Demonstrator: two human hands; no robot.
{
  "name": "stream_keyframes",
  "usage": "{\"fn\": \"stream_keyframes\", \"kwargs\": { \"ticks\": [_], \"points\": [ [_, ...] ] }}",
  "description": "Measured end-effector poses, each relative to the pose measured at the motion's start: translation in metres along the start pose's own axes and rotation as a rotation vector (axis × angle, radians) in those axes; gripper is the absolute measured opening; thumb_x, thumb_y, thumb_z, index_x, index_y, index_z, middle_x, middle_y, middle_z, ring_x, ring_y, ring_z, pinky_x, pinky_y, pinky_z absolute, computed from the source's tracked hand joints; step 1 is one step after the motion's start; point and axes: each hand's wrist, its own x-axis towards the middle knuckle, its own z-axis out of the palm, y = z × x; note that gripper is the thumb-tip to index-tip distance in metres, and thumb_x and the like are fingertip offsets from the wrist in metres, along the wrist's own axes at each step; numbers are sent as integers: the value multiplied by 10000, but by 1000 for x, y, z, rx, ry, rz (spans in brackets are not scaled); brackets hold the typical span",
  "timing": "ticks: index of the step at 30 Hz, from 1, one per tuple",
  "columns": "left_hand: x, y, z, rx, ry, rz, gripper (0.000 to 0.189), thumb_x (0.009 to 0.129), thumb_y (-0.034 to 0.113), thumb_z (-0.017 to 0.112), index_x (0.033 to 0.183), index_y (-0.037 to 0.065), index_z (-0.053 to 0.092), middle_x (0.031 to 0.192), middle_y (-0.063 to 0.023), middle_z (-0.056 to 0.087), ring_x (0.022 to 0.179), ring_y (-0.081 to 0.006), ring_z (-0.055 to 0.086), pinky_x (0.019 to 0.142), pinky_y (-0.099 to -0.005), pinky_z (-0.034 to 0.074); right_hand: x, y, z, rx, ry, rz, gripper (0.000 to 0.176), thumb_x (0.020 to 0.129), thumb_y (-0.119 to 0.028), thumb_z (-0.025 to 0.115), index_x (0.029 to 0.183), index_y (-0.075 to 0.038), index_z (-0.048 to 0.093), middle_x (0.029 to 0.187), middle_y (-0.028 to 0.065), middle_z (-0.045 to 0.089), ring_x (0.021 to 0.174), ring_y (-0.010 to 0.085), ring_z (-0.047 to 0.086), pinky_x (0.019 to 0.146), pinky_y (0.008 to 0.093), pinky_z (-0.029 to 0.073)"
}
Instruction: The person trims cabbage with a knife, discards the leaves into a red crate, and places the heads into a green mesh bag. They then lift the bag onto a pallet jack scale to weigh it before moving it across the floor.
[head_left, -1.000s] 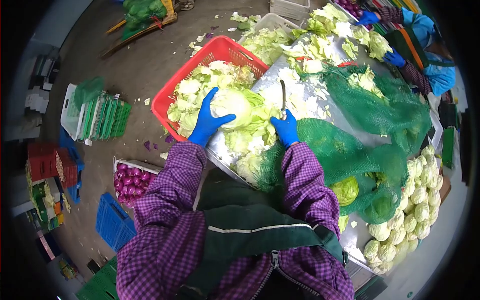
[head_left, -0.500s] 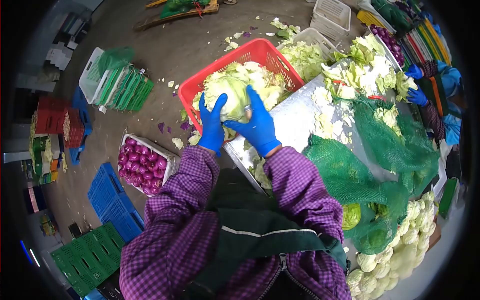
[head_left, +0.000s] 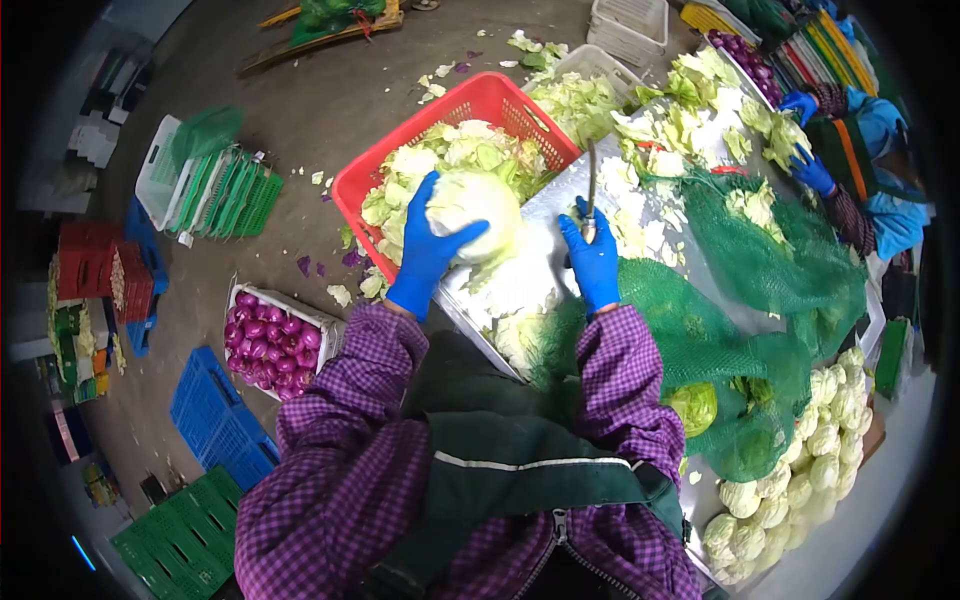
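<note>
Many leaves (head_left: 703,88) litter the metal table (head_left: 548,212) and floor (head_left: 300,125) near the cabbage (head_left: 480,203).

I am watching through a single head-worn camera that is facing forward and steeply down over the wearer's checked jacket (head_left: 335,500). It is looking from close above the left hand (head_left: 428,255) and right hand (head_left: 594,258), its wide, dark-edged circle also taking in the metal table (head_left: 548,218) and floor (head_left: 285,115).

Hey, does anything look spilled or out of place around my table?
Yes, some spillage: pale leaf scraps lie on the floor beyond the red basket, and purple scraps lie near the crate of purple vegetables. They look odd because they're outside any container.
</note>
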Motion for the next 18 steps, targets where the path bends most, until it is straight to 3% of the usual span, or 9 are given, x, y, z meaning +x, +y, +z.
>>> {"fn": "stream_keyframes", "kwargs": {
  "ticks": [1, 2, 4, 6, 10, 12, 14, 15, 18],
  "points": [
    [0, 10, 3, 148, -80, 120, 1000, 532, 325, 862, 1348, 59, 348, 1365, -156, 372, 1224, -307, 388, 1031, -436, 332, -5, -2, 1, 108, -32, 34, 490, 829, -225, 677, 1248, -44, 498, 1011, 63, 602, 577, 94, 530, 516, 249, 467],
    [0, 24, 8, 141, -96, 124, 1000, 532, 325, 862, 1348, 59, 348, 1365, -156, 372, 1224, -307, 388, 1031, -436, 332, -8, -3, 1, 217, -61, 65, 485, 837, -221, 666, 1259, -58, 489, 1000, 51, 599, 543, 76, 504, 470, 239, 446],
    [-5, 46, 19, 729, -356, 495, 1055, 540, 352, 849, 1390, 58, 298, 1408, -187, 318, 1270, -338, 340, 1048, -418, 297, -11, 4, -5, 358, -215, 233, 469, 863, -251, 634, 1272, -80, 480, 924, 35, 606, 467, 76, 471, 420, 227, 404],
    [-9, 40, 32, 687, -483, 378, 1146, 512, 370, 857, 1418, 55, 231, 1416, -220, 285, 1299, -362, 290, 1062, -436, 259, -13, 25, -4, 361, -256, 326, 442, 869, -251, 627, 1255, -79, 497, 844, 31, 598, 456, 76, 469, 409, 222, 392],
    [-15, -15, 44, 570, -366, 229, 1214, 502, 367, 873, 1422, 10, 166, 1405, -236, 285, 1304, -352, 301, 1063, -427, 274, -34, 48, -15, 246, -214, 338, 406, 872, -252, 622, 1224, -72, 531, 706, 11, 564, 449, 71, 455, 391, 217, 364],
    [-14, -30, 47, 247, -355, 99, 1238, 487, 329, 892, 1414, -21, 150, 1396, -233, 294, 1287, -321, 331, 1057, -402, 293, -40, 62, -20, 146, -224, 288, 405, 864, -246, 621, 1226, -89, 529, 704, 50, 600, 487, 117, 525, 441, 267, 425],
    [-10, -29, 46, 197, -357, 98, 1250, 473, 295, 904, 1411, -30, 145, 1387, -230, 308, 1282, -296, 337, 1054, -384, 299, -45, 53, -17, -247, -157, -228, 402, 854, -236, 603, 1229, -115, 522, 783, 139, 643, 591, 214, 622, 547, 339, 489],
    [-8, -29, 45, 241, -357, 63, 1233, 477, 304, 901, 1405, -34, 163, 1383, -228, 315, 1279, -299, 343, 1052, -384, 304, -51, 48, -23, -486, -150, -216, 364, 842, -231, 580, 1189, -127, 538, 870, 182, 643, 723, 299, 649, 645, 388, 508],
    [-4, -25, 46, 364, -362, 39, 1192, 481, 322, 896, 1386, -39, 210, 1368, -225, 337, 1271, -308, 356, 1046, -386, 316, -64, 16, -21, -625, -192, -210, 314, 839, -238, 571, 1135, -133, 553, 908, 166, 644, 742, 328, 636, 638, 396, 513]
  ]
}}
